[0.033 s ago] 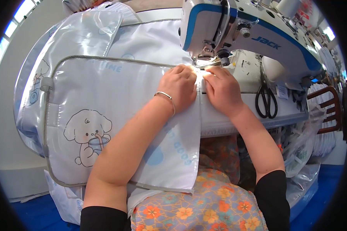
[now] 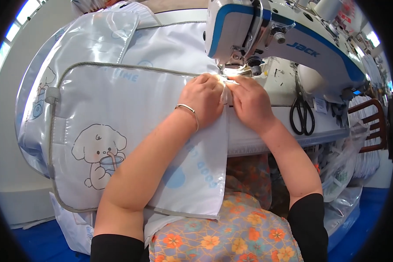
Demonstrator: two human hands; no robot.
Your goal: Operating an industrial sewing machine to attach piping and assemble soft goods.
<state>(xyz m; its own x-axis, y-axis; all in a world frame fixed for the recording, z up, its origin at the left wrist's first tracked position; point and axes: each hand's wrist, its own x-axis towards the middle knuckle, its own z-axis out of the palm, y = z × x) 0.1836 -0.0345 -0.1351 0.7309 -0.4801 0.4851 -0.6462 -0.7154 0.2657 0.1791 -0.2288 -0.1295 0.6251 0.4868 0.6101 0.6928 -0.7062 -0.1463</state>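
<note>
A white glossy fabric panel with a grey piped border and a puppy drawing spreads from the left to beneath the sewing machine. Its right edge runs up to the machine's lit needle area. My left hand is closed on the panel's top right corner, just in front of the presser foot, fingers curled. Close beside it, my right hand pinches the same edge, where a small white flap of material shows between thumb and fingers. The fingertips of both hands are partly lost in the glare of the lamp.
Black-handled scissors lie on the machine table to the right. More glossy white fabric is bunched behind the panel. A brown chair back and clear plastic bags stand at the right. My lap has a floral apron.
My right hand has shifted slightly left, toward the left hand, and the white flap at the edge now stands up more between them. My left hand has barely moved.
</note>
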